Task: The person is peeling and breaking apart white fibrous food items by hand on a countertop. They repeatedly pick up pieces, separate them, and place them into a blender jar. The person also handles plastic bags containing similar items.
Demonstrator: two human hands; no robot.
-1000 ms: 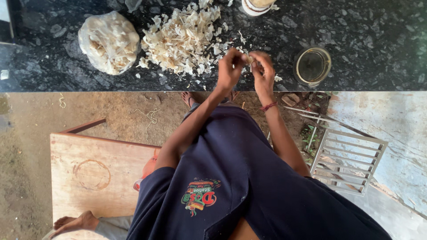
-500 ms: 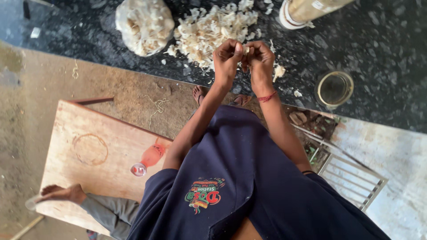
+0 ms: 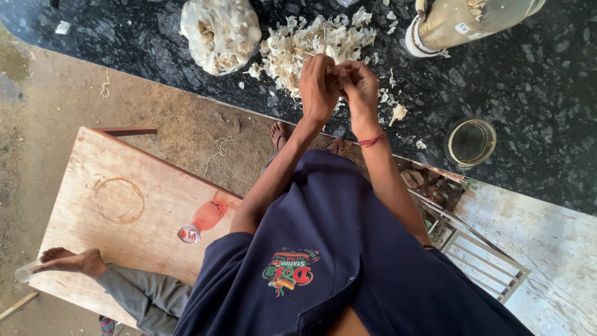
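Observation:
My left hand (image 3: pixel 318 87) and my right hand (image 3: pixel 360 87) are pressed together over the black stone counter (image 3: pixel 528 81). The fingertips of both pinch a small pale garlic clove that they mostly hide. A red thread circles my right wrist. Just beyond the hands lies a heap of pale garlic skins and pieces (image 3: pixel 311 40). Left of the heap sits a knotted clear plastic bag of garlic (image 3: pixel 221 31). Loose bits (image 3: pixel 398 112) lie on the counter to the right of my hands.
A clear jar (image 3: pixel 463 22) lies on the counter at top right, with a small round metal cup (image 3: pixel 471 142) nearer. Below on the ground are a wooden board (image 3: pixel 118 199) bearing an orange bottle (image 3: pixel 202 221), another person's bare foot (image 3: pixel 68 261) and a metal rack (image 3: pixel 485 261).
The view has swung down and to the left, so the counter now runs at a slant. My hands have stayed together at the near edge of the heap, still working a clove.

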